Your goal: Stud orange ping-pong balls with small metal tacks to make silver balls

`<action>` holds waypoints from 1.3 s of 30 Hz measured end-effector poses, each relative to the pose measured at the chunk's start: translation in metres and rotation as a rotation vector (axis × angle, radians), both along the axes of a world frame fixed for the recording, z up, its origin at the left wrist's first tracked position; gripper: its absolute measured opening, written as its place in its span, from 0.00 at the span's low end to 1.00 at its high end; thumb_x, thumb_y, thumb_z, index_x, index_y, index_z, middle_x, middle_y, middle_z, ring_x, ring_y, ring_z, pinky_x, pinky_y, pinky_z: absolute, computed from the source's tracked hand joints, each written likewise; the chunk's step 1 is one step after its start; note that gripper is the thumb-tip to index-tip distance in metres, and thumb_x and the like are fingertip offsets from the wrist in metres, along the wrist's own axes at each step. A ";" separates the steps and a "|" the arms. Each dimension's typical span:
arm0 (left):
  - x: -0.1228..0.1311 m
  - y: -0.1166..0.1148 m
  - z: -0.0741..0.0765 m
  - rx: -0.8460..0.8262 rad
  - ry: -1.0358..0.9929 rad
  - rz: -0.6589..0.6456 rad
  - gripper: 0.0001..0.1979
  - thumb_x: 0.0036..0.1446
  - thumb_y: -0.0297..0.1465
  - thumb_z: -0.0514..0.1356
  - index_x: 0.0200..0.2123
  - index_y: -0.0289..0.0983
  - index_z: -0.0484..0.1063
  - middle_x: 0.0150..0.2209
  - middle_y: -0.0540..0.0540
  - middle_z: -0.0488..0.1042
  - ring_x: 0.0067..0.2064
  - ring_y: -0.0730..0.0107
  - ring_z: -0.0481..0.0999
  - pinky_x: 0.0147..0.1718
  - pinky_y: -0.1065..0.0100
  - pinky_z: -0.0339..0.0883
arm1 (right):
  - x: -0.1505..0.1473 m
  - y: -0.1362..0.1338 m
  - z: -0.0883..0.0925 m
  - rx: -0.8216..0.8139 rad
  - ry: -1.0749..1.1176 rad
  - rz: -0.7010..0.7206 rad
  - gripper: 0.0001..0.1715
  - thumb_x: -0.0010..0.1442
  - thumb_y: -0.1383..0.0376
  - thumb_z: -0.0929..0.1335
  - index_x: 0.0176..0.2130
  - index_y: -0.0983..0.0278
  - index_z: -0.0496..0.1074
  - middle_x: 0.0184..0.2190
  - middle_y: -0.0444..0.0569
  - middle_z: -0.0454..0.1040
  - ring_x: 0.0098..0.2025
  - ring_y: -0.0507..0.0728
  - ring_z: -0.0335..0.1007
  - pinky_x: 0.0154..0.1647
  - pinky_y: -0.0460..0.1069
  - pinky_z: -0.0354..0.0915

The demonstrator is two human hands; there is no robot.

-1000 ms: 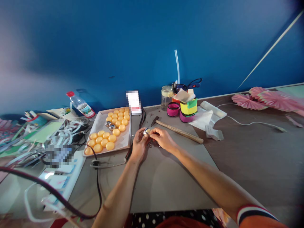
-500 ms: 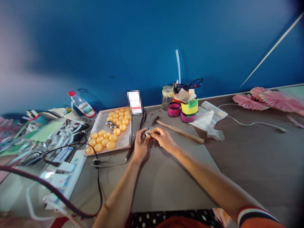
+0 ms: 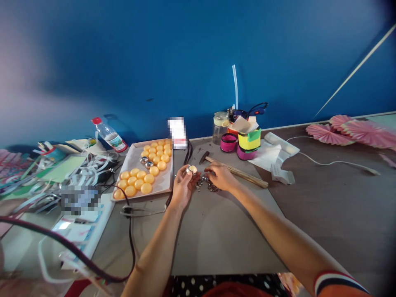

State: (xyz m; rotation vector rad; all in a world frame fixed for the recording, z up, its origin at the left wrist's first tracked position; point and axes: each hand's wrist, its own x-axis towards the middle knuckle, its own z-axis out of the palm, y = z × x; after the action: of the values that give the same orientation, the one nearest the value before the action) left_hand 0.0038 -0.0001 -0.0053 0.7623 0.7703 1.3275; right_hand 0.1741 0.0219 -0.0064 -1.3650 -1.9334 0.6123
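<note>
My left hand (image 3: 183, 187) is closed around a ball (image 3: 192, 168) partly covered in shiny silver pieces, with pale yellow showing on its upper side. Just right of it, my right hand (image 3: 222, 176) is over a small pile of shiny metallic pieces (image 3: 212, 184), its fingers bent and somewhat apart, the tips partly hidden. A few more of these bits lie between the hands. To the left, a shallow white tray (image 3: 131, 159) holds many smooth yellow balls (image 3: 146, 188) and two silver-covered balls (image 3: 149, 164).
A hammer (image 3: 238, 171) lies behind my right hand. Beyond it stand a glass jar (image 3: 220, 128) and a pink-and-yellow holder (image 3: 249, 142). Cables, a power strip (image 3: 89, 231) and a tilted bottle (image 3: 113, 138) are at left; pink paper fans (image 3: 329, 135) lie far right.
My right hand has moved away from the ball, rightward and down to the pile of metallic pieces. My left hand still holds the ball, now turned with more yellow showing.
</note>
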 end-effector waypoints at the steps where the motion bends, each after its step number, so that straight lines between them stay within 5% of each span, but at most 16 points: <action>1: 0.000 0.001 0.000 0.008 -0.001 0.004 0.22 0.45 0.35 0.68 0.43 0.40 0.65 0.39 0.48 0.74 0.41 0.65 0.77 0.47 0.59 0.67 | 0.002 0.001 -0.003 -0.004 -0.117 0.013 0.08 0.54 0.64 0.67 0.35 0.63 0.74 0.36 0.52 0.72 0.42 0.57 0.67 0.46 0.52 0.59; 4: -0.001 0.001 -0.002 0.027 0.010 0.013 0.23 0.44 0.34 0.68 0.43 0.40 0.65 0.40 0.48 0.74 0.40 0.66 0.77 0.47 0.59 0.66 | 0.000 0.000 -0.009 -0.003 -0.315 0.044 0.08 0.55 0.64 0.68 0.36 0.63 0.74 0.38 0.53 0.72 0.44 0.59 0.66 0.48 0.53 0.56; 10: 0.000 0.000 -0.003 0.017 0.038 0.010 0.23 0.44 0.34 0.68 0.43 0.40 0.65 0.40 0.48 0.74 0.40 0.65 0.78 0.46 0.60 0.67 | -0.007 -0.003 -0.008 0.066 -0.304 0.015 0.07 0.56 0.70 0.64 0.29 0.64 0.73 0.33 0.52 0.73 0.41 0.58 0.67 0.45 0.52 0.56; 15: -0.001 0.000 -0.003 -0.004 0.053 0.021 0.23 0.44 0.34 0.68 0.44 0.39 0.65 0.39 0.48 0.75 0.39 0.65 0.78 0.45 0.60 0.68 | -0.007 -0.001 -0.007 0.083 0.094 -0.035 0.06 0.54 0.69 0.64 0.29 0.63 0.71 0.31 0.48 0.74 0.37 0.55 0.69 0.41 0.50 0.60; 19: -0.001 0.001 -0.003 -0.011 0.054 0.020 0.23 0.45 0.34 0.68 0.43 0.40 0.65 0.39 0.49 0.75 0.39 0.66 0.78 0.44 0.61 0.68 | -0.010 0.000 -0.002 -0.138 0.464 -0.049 0.05 0.54 0.65 0.64 0.29 0.63 0.68 0.18 0.42 0.67 0.22 0.52 0.63 0.27 0.48 0.59; 27: -0.001 0.000 0.000 -0.028 0.047 0.013 0.22 0.44 0.33 0.68 0.43 0.39 0.65 0.38 0.48 0.75 0.38 0.66 0.78 0.45 0.60 0.68 | -0.016 -0.007 0.007 -0.349 0.898 0.155 0.13 0.52 0.57 0.69 0.28 0.64 0.68 0.17 0.37 0.60 0.17 0.45 0.51 0.20 0.44 0.46; 34: 0.000 -0.001 0.002 -0.023 0.041 0.001 0.21 0.45 0.33 0.67 0.42 0.38 0.66 0.38 0.48 0.74 0.37 0.69 0.77 0.44 0.61 0.68 | -0.020 -0.009 0.007 -0.424 0.970 0.235 0.12 0.51 0.59 0.69 0.34 0.65 0.73 0.21 0.41 0.68 0.23 0.48 0.63 0.29 0.47 0.58; 39: 0.001 -0.002 0.002 0.005 0.057 -0.004 0.20 0.46 0.33 0.67 0.42 0.39 0.66 0.38 0.48 0.74 0.38 0.70 0.76 0.44 0.61 0.68 | -0.026 -0.013 0.012 -0.375 0.855 0.090 0.11 0.48 0.62 0.68 0.33 0.64 0.69 0.25 0.41 0.70 0.20 0.47 0.60 0.24 0.45 0.56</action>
State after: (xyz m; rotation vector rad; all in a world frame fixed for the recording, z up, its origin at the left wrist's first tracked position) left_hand 0.0045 -0.0019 -0.0037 0.8082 0.8109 1.3093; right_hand 0.1481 0.0084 0.0059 -0.9662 -1.2123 1.3877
